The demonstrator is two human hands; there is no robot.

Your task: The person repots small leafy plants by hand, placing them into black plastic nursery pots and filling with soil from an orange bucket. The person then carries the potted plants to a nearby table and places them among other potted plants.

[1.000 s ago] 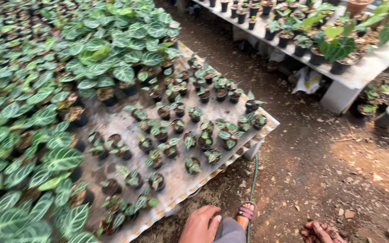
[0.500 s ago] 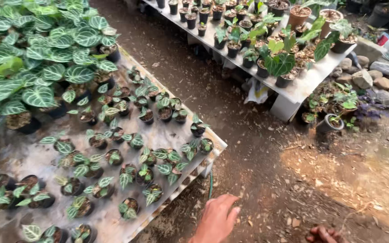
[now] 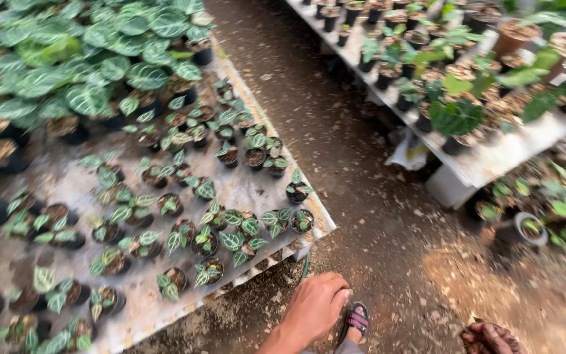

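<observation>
On the left, a low bench [image 3: 257,190] is packed with small black pots of seedlings [image 3: 230,229], their green leaves veined in white, with bigger plants of the same leaf [image 3: 86,72] crowded at its far end. The bench's near corner ends just above a hand [image 3: 316,308] that reaches in from the bottom edge, seen from the back with its fingers curled downward and close together. A green hose [image 3: 304,267] comes down from under the bench corner and disappears behind that hand; the pictures do not show whether the fingers actually close around it, nor which hand it is. Just right of the hand, a foot in a dark sandal [image 3: 356,321] stands on the bare dirt path [image 3: 375,196] that runs up the middle. Farther right, at the bottom edge, the toes of another foot [image 3: 489,337] rest on the soil. Along the right side, a long white shelf [image 3: 486,164] carries more dark pots and leafy plants, with a few pots [image 3: 532,226] on the ground beneath it.
</observation>
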